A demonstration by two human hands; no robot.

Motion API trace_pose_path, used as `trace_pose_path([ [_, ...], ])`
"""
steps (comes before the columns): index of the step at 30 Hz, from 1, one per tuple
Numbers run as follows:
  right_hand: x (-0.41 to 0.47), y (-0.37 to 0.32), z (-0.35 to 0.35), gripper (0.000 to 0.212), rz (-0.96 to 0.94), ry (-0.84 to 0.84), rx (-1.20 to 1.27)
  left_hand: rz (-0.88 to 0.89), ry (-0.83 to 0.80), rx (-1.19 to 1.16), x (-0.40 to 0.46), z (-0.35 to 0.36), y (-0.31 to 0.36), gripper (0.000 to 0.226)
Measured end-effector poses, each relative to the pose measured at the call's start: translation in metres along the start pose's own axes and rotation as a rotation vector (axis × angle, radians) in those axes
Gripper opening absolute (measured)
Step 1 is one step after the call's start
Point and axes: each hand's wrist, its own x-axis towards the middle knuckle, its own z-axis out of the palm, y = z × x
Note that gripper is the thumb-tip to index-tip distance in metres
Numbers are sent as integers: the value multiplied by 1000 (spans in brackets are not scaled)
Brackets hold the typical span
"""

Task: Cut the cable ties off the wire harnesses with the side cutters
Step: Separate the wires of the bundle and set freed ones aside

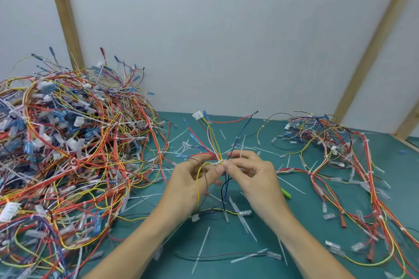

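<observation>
Between two wire heaps, both hands (223, 169) pinch one harness (214, 145) (green mat (249, 263) beneath).

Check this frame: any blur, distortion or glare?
Head view: wide-angle bending bows the wooden posts; the wire pile smears toward the left edge; both hands are slightly soft; lighting is even, without glare or hard shadows.

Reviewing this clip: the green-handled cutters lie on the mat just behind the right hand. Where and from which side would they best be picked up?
Probably by the green handle, the only part showing; the rest is hidden behind the right hand. That handle end points out to the right on the green mat, so coming from the right with the right hand looks easiest, once it lets go of the harness both hands hold.
</observation>
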Motion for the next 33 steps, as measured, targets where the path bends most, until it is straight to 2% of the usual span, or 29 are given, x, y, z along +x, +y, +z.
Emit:
trace_pose_path([
  [5, -5, -11, 0, 11, -119, 59, -263, -26, 14, -101, 0, -6, 1, 33],
  [7, -4, -11, -4, 14, -188, 2, -332, -30, 30, -154, 1, -4, 1, 28],
  [10, -4, -11, -11, 30, -188, -88, -224, -74, 120, -241, 4, -7, 3, 30],
  [13, 1, -9, -18, 32, -157, 9, -70, -127, 190, -311, 6, -13, 5, 29],
  [16, 2, -8, -24, 29, -120, -141, -67, -154, 201, -377, 5, -17, 5, 34],
  [18, 0, -5, -22, 28, -117, -271, -224, -174, 199, -404, 4, -19, 5, 39],
  [20, -1, -4, -20, 34, -133, -317, -350, -189, 198, -413, 4, -20, 5, 35],
  [22, -2, -7, -20, 35, -134, -287, -321, -187, 200, -417, 5, -21, 6, 32],
  [25, -3, -9, -16, 24, -129, -204, -216, -180, 166, -424, 4, -21, 6, 23],
  [27, -5, -11, -11, 19, -136, -88, -193, -165, 119, -416, 3, -19, 6, 26],
  [30, -3, -15, -7, 11, -243, 97, -207, -106, 60, -311, -1, -13, 6, 30],
  [33, -3, -19, -6, 9, -273, 99, -164, -41, 15, -202, -4, -5, 4, 25],
])
